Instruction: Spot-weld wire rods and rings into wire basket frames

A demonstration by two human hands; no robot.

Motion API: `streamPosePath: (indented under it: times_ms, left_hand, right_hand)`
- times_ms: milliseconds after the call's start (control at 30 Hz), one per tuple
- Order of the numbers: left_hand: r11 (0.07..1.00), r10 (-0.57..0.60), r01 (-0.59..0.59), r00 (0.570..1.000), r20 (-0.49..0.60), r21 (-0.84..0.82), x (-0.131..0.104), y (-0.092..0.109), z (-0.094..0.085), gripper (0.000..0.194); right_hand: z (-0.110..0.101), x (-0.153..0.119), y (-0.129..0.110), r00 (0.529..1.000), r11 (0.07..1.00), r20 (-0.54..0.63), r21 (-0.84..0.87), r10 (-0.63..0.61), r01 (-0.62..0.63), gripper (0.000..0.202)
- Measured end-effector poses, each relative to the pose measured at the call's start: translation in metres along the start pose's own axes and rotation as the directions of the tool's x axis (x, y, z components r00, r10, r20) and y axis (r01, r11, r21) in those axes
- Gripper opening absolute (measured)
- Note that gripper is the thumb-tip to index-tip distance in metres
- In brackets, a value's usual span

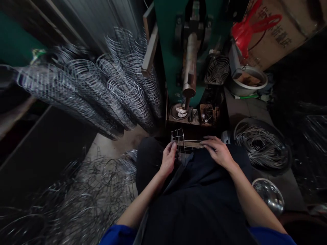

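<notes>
Over my lap I hold a small round wire frame [178, 134] with a cross-barred end. My left hand [169, 158] is closed on its near rim, thumb uppermost. From the frame a flat brownish strip [192, 144] runs to the right, with thin wires alongside it. My right hand [219, 152] pinches the right end of the wires and strip, fingers together. Whether the strip is part of the frame or a separate piece, I cannot tell. Just beyond my hands stands a green press machine [170, 68] with a steel ram [189, 73] pointing down.
Tall stacks of wire rings [127, 92] stand at the left. Loose wire pieces [97, 190] cover the floor. On the right are a basin of wires [255, 144], a shiny metal bowl [268, 195], a grey tub [251, 85] and a cardboard box [278, 37]. A small dish [175, 114] sits under the ram.
</notes>
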State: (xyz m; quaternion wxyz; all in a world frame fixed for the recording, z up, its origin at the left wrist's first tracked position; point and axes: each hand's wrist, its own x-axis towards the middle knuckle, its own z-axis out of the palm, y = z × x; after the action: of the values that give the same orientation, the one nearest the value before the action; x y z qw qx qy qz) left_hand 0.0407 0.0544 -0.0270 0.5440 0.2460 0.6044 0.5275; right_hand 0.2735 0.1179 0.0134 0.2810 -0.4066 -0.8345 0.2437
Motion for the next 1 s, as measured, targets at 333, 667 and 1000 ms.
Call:
streamPosePath:
  times_ms: [333,667,1000]
  left_hand:
    - [0.968,-0.091,0.087,0.996,-0.008,-0.237,0.025,0.028,0.000,0.055]
    - [0.951,-0.106,0.089,0.993,-0.044,-0.295,0.038,0.051,-0.001,0.055]
    - [0.940,-0.056,0.035,0.997,-0.052,-0.340,0.051,0.075,-0.004,0.060]
  right_hand:
    - [0.017,0.043,0.012,0.992,0.969,0.029,-0.212,-0.120,0.123,0.024]
    - [0.022,0.070,0.008,0.973,0.932,0.017,-0.286,-0.229,0.224,0.038]
    - [0.005,0.109,-0.004,0.936,0.919,-0.048,-0.215,-0.348,0.330,0.030]
